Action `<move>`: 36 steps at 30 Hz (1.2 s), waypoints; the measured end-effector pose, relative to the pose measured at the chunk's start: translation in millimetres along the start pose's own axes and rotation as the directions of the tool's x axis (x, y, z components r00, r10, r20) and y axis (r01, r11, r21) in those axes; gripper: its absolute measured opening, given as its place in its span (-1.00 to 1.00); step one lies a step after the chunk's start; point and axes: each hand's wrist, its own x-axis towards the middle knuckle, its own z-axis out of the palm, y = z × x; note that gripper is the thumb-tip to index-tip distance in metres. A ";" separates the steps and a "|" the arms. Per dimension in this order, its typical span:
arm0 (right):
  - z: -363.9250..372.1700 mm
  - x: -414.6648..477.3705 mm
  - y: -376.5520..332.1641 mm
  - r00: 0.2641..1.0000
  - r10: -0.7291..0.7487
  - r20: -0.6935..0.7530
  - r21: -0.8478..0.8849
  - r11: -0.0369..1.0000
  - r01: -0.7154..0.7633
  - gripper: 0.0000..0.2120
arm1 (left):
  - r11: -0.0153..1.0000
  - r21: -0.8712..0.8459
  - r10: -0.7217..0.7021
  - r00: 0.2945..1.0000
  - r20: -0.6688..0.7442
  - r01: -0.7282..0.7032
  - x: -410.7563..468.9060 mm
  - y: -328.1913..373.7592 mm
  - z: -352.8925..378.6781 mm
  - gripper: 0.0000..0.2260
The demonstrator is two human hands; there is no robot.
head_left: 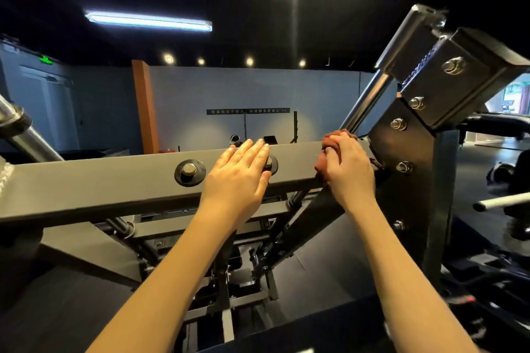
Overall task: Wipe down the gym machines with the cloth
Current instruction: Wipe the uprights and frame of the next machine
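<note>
The room is dark, with a long white ceiling light and 4 small round lamps over a blue wall. An orange pillar stands by that wall, and a green sign glows far to the left. A shiny metal bar slants down at the left edge.

A wide grey beam of the gym machine runs across the middle. A big round bolt sits on its front. At the beam's right end a black plate with 4 bolts slants upward. A shiny rod climbs beside the plate to a black block at the top. The plate and rod close off the right end of the beam.

The left hand lies flat on the front of the beam. Its fingers are straight and close together, and the tips reach the top edge. It partly covers a second bolt and holds nothing.

The right hand is curled around a red-brown cloth. The cloth is bunched up and pressed on the right end of the beam, just beside the black plate.
</note>
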 end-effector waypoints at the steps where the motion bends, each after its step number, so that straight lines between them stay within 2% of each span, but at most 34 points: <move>1: 7.9 -4.6 -10.7 0.999 0.038 -0.034 -0.004 0.999 -0.038 -0.70 | 1.000 0.000 0.003 1.000 0.005 -0.003 0.3 -0.3 0.5 -0.51; 2: 14.5 -14.5 -20.8 0.999 0.018 -0.050 -0.004 1.000 -0.018 -0.71 | 1.000 0.000 0.005 1.000 0.008 -0.005 0.2 -0.4 0.5 -0.51; 3: 18.6 -28.4 -27.8 0.998 -0.060 -0.033 0.010 0.998 0.061 -0.70 | 1.000 0.004 0.006 1.000 0.004 -0.006 -0.1 -0.6 0.9 -0.50; 5: 11.9 -52.7 -27.6 0.968 -0.240 0.074 0.058 0.970 0.237 -0.66 | 1.000 0.009 0.007 1.000 -0.005 -0.006 0.0 -0.9 0.9 -0.49; 7: -8.2 -49.2 -7.4 0.931 -0.320 0.175 0.089 0.947 0.309 -0.64 | 1.000 0.011 0.004 1.000 0.009 -0.004 -0.2 -0.8 0.7 -0.51; 9: -21.3 -28.1 12.3 0.964 -0.216 0.157 0.063 0.976 0.209 -0.67 | 1.000 0.024 -0.002 1.000 0.012 0.002 -0.2 -0.4 0.7 -0.50; 12: -7.2 -12.6 3.2 0.998 0.060 -0.024 0.027 0.998 -0.059 -0.71 | 0.999 0.035 -0.007 1.000 0.006 0.007 1.0 0.3 0.9 -0.42; 13: 3.3 -19.5 -8.2 0.997 0.067 -0.048 0.021 0.998 -0.066 -0.69 | 0.999 0.041 -0.008 1.000 0.013 0.007 0.9 1.2 1.0 -0.39; 14: 11.8 -30.9 -17.9 0.999 0.010 -0.045 0.021 1.000 -0.009 -0.67 | 0.999 0.045 -0.010 1.000 0.019 0.009 0.7 1.8 0.9 -0.38; 16: 14.1 -55.2 -21.7 0.982 -0.184 0.041 0.018 0.983 0.184 -0.63 | 0.999 0.051 -0.011 1.000 0.019 0.010 1.1 1.4 1.3 -0.38; 18: -5.8 -57.8 -7.9 0.945 -0.299 0.134 0.030 0.954 0.297 -0.63 | 0.999 0.053 -0.008 1.000 0.024 0.007 2.0 0.3 1.0 -0.37; 20: -21.4 -40.1 10.1 0.961 -0.237 0.145 0.015 0.971 0.237 -0.66 | 0.998 0.057 -0.008 1.000 0.026 0.007 2.0 0.3 1.6 -0.37; 23: -11.3 -13.4 4.9 1.000 0.013 0.011 0.025 1.000 -0.013 -0.63 | 0.999 0.046 -0.005 1.000 0.016 0.004 2.1 0.5 1.5 -0.38; 24: -1.1 -14.6 -8.0 0.999 0.042 -0.010 0.028 0.999 -0.042 -0.63 | 0.999 0.047 -0.003 1.000 0.014 0.003 2.3 0.8 1.5 -0.38; 26: 17.7 -32.9 -27.5 0.999 -0.054 0.002 0.027 0.998 0.053 -0.63 | 0.998 0.057 -0.004 1.000 0.023 0.002 2.5 0.9 2.1 -0.37; 29: 4.6 -53.5 -20.7 0.952 -0.273 0.136 0.026 0.962 0.272 -0.64 | 0.998 0.060 -0.004 0.999 0.034 0.002 3.8 -0.3 2.8 -0.37; 31: -14.6 -40.6 0.3 0.944 -0.279 0.173 0.010 0.959 0.282 -0.67 | 0.998 0.065 -0.003 0.999 0.032 0.001 3.4 -0.6 2.0 -0.38; 35: -8.3 -8.7 5.4 1.000 0.021 -0.003 -0.001 1.000 -0.021 -0.69 | 0.998 0.067 0.000 1.000 0.021 -0.002 2.4 -0.1 1.6 -0.42; 36: 2.1 -10.9 -5.0 0.999 0.040 -0.018 -0.026 0.999 -0.040 -0.66 | 0.998 0.060 -0.002 1.000 0.020 0.001 2.1 0.6 1.4 -0.40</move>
